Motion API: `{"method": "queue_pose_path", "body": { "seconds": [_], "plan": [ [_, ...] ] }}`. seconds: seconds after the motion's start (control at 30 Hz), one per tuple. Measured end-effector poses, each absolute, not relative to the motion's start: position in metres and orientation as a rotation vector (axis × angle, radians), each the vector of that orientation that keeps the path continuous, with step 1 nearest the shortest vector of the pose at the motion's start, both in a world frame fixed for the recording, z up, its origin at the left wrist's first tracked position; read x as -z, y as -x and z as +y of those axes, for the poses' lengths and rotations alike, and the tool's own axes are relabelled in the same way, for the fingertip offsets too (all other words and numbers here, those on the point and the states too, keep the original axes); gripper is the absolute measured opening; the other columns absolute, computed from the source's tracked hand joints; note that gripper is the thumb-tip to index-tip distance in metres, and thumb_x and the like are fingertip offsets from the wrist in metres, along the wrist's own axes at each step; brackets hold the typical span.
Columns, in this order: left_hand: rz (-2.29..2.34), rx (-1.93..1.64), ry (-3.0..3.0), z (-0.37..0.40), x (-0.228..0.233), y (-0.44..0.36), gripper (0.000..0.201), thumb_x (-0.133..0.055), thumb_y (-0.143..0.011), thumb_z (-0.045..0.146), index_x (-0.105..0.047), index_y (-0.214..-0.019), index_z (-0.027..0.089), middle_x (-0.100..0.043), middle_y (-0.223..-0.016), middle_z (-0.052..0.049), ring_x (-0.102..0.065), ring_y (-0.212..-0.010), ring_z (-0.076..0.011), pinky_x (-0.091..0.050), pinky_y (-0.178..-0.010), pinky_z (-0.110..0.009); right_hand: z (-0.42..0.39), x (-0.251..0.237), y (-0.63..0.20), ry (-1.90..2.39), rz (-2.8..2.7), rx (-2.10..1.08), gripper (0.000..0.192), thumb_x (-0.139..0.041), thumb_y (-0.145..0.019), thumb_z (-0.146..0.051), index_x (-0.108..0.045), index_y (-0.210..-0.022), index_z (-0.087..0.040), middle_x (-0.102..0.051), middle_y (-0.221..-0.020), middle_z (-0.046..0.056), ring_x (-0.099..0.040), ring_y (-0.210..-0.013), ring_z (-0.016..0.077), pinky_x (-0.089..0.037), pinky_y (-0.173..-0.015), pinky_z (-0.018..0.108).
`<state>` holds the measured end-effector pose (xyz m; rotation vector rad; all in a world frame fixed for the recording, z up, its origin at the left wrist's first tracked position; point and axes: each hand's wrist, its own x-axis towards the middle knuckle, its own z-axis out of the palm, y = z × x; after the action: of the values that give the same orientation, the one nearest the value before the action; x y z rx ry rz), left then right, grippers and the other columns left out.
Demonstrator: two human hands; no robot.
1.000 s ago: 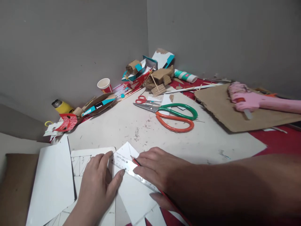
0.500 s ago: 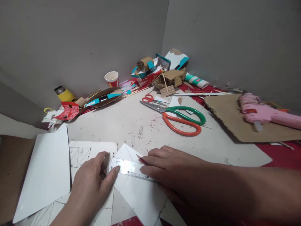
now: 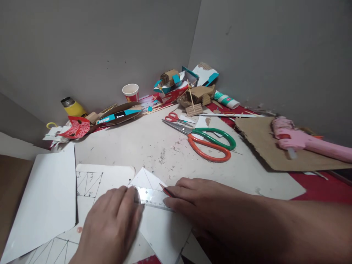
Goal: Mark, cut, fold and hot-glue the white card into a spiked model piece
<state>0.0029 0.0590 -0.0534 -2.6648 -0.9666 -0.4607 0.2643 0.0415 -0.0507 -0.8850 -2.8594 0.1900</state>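
Note:
A clear ruler (image 3: 150, 197) lies slantwise over a white sheet of card (image 3: 162, 227) marked with pencil lines near its top corner. My left hand (image 3: 112, 220) grips the ruler's left end, fingers on top and thumb at the lower edge. My right hand (image 3: 187, 192) is closed around a dark pencil (image 3: 165, 190), its sharpened tip pointing up-left past the ruler's upper edge. Fingers of that hand also rest on the ruler's right end, which they hide. Left of the card lies a sheet with a drawn truss-like pattern (image 3: 89, 183), partly under my left hand.
Large scissors (image 3: 205, 141) with green and orange handles lie beyond my hands, beside small red scissors (image 3: 172, 117). A pink glue gun (image 3: 302, 141) rests on cardboard (image 3: 255, 139) at right. A paper cup (image 3: 130, 91), yellow bottle (image 3: 73, 107) and cardboard scraps line the wall. A white board (image 3: 46, 198) lies left.
My left hand has shifted right and turned over the ruler's left end, its fingers now covering that end. The right hand keeps the pencil. The camera view has shifted slightly.

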Motion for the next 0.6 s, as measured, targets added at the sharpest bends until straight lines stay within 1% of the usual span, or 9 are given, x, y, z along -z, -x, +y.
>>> {"method": "queue_pose_path", "body": {
  "seconds": [0.07,0.17,0.3,0.4,0.47,0.6],
  "plan": [
    [-0.828,0.444,2.688,0.052,0.055,-0.007,0.031,-0.056,-0.090,0.020,-0.062,-0.115,0.003,-0.072,-0.107,-0.019,-0.068,-0.095,-0.0307,-0.059,-0.076,-0.043,0.041,0.053,-0.264,0.855,-2.872,-0.163,0.033,-0.065,-0.078,-0.023,-0.063,-0.110,-0.015,-0.064,-0.115,0.013,-0.057,-0.093,0.0256,-0.047,-0.073,0.037],
    [-0.759,0.326,2.648,0.046,0.061,-0.011,0.038,-0.053,-0.091,0.025,-0.062,-0.116,-0.001,-0.072,-0.112,-0.023,-0.071,-0.098,-0.0325,-0.063,-0.074,-0.040,0.041,0.053,-0.264,0.831,-2.914,-0.123,0.031,-0.066,-0.077,-0.024,-0.064,-0.107,-0.013,-0.062,-0.120,0.015,-0.056,-0.095,0.0266,-0.048,-0.075,0.038],
    [-0.688,0.183,2.597,0.042,0.071,-0.011,0.043,-0.053,-0.090,0.029,-0.063,-0.116,-0.004,-0.068,-0.116,-0.028,-0.070,-0.100,-0.0376,-0.064,-0.072,-0.042,0.041,0.052,-0.263,0.849,-2.868,-0.174,0.036,-0.064,-0.079,-0.026,-0.062,-0.112,-0.012,-0.062,-0.119,0.015,-0.057,-0.091,0.0247,-0.049,-0.073,0.036],
    [-0.650,0.155,2.578,0.041,0.074,-0.010,0.042,-0.053,-0.089,0.027,-0.063,-0.115,-0.006,-0.066,-0.116,-0.031,-0.068,-0.101,-0.0397,-0.064,-0.073,-0.042,0.041,0.055,-0.262,0.846,-2.886,-0.136,0.034,-0.060,-0.082,-0.023,-0.061,-0.114,-0.011,-0.063,-0.117,0.015,-0.057,-0.091,0.0246,-0.049,-0.074,0.037],
    [-0.640,0.141,2.577,0.040,0.076,-0.009,0.042,-0.052,-0.090,0.025,-0.063,-0.115,-0.007,-0.065,-0.116,-0.032,-0.068,-0.102,-0.0401,-0.063,-0.073,-0.042,0.041,0.058,-0.261,0.833,-2.908,-0.089,0.031,-0.059,-0.082,-0.021,-0.062,-0.112,-0.012,-0.065,-0.115,0.014,-0.057,-0.091,0.0251,-0.049,-0.073,0.037],
    [-0.673,0.143,2.586,0.036,0.077,-0.009,0.041,-0.052,-0.091,0.024,-0.061,-0.118,-0.005,-0.065,-0.119,-0.030,-0.066,-0.106,-0.0392,-0.063,-0.076,-0.040,0.040,0.065,-0.258,0.882,-2.833,-0.052,0.033,-0.061,-0.080,-0.021,-0.062,-0.112,-0.013,-0.067,-0.113,0.012,-0.059,-0.086,0.0240,-0.051,-0.066,0.036]
  ]
}}
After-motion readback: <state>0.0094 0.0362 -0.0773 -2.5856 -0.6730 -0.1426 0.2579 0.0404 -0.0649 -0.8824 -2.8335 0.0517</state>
